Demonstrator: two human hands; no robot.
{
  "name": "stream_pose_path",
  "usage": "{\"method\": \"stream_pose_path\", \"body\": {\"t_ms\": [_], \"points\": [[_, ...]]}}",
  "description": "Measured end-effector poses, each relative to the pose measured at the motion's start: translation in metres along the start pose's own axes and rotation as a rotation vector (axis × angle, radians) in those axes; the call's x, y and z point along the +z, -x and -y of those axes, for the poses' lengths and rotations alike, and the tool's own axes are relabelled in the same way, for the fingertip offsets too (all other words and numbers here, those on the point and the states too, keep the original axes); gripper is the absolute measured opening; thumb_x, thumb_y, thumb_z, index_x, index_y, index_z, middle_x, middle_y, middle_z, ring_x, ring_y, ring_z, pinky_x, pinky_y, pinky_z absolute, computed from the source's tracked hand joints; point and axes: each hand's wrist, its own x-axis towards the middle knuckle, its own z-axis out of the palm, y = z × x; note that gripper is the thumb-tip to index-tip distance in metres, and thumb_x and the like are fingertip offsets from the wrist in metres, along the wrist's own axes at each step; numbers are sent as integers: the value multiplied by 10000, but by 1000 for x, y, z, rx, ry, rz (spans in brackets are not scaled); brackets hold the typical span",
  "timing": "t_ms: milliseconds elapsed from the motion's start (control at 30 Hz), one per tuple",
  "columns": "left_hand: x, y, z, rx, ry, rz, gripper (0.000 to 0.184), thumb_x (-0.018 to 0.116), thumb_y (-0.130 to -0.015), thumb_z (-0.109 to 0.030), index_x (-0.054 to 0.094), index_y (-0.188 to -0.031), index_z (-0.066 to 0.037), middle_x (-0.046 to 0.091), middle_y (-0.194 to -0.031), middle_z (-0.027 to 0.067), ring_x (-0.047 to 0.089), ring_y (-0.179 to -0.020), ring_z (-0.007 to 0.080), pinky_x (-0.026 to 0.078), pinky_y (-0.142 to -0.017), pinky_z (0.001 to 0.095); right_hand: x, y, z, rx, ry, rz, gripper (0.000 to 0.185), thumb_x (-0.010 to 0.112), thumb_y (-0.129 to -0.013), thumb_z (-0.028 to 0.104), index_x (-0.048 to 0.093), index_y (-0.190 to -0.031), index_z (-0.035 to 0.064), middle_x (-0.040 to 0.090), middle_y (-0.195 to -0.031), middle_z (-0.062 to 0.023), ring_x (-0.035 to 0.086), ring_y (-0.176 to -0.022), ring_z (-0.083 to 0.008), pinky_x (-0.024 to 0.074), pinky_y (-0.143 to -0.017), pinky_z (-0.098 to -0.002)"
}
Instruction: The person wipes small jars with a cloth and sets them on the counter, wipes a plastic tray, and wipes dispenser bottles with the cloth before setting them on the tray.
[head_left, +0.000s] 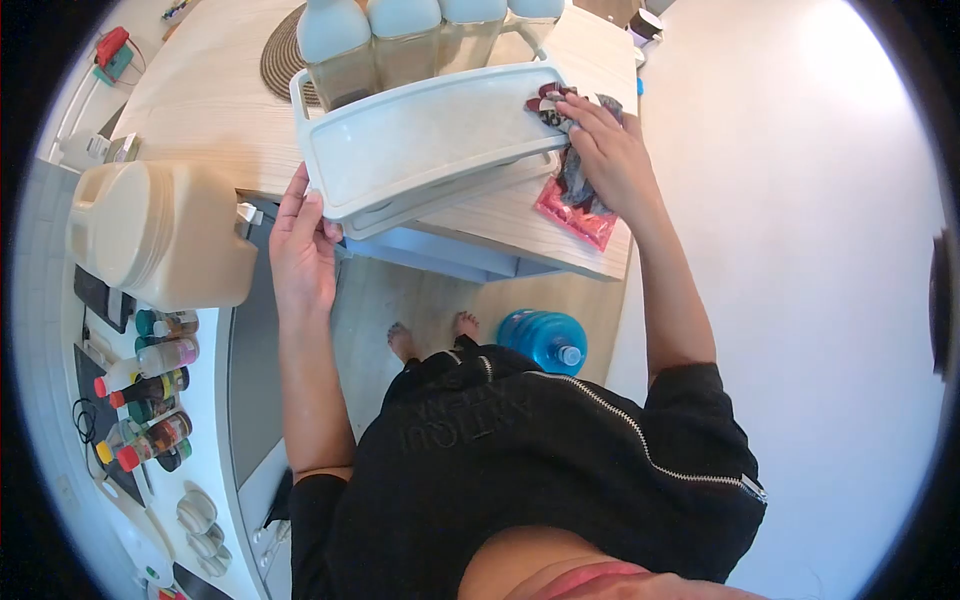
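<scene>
White tray [425, 140] is clamped by the left hand [303, 250] while the right hand [615, 165], palm down, grips patterned cloth [549, 108].

The left hand [305, 250] grips the left end of a white rectangular plastic tray [420, 140]; the right hand [612, 155] presses a dark patterned cloth [548, 108] to its right, above a pale wooden table [215, 120].

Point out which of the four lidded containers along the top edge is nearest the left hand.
The leftmost container, at the row's left end beyond the white tray; the other three stand progressively farther right, away from the left hand.
</scene>
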Motion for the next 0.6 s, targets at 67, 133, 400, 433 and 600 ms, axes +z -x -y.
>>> {"method": "stream_pose_path", "body": {"t_ms": [67,133,400,433,600], "points": [[3,0,-1,1,3,-5,425,495,-930,-66,397,-1334,20,588,-971,29,450,-663,65,408,-606,205,9,-18,-9,-19,99,-6,393,373,-882,176,558,-1211,69,513,-1316,-85,516,-1105,-241,350,-962,-352],[2,0,0,0,6,-7,426,493,-932,-69,393,-1336,19,585,-971,28,446,-665,65,407,-606,205,20,-34,-19,-16,127,-20,395,373,-874,177,564,-1206,78,509,-1322,-81,516,-1090,-272,370,-954,-356],[0,0,3,-1,41,4,459,487,-934,-70,347,-1363,18,571,-1016,32,443,-682,67,409,-616,204,35,-52,-2,7,215,-23,384,375,-864,201,596,-1163,108,531,-1297,-61,530,-1015,-328,431,-904,-389],[0,0,4,-1,55,-2,447,484,-938,-76,360,-1359,4,578,-1035,32,466,-689,63,419,-604,198,39,-52,-1,-1,213,-20,384,375,-864,201,596,-1163,108,531,-1297,-61,530,-1015,-328,431,-904,-389],[1,1,1,-7,83,5,506,493,-929,-69,313,-1398,-10,563,-1080,23,449,-692,58,415,-617,202,53,-54,48,-185,79,-87,336,425,-855,203,623,-1106,98,568,-1235,-54,539,-1007,-306,441,-862,-402]]}}
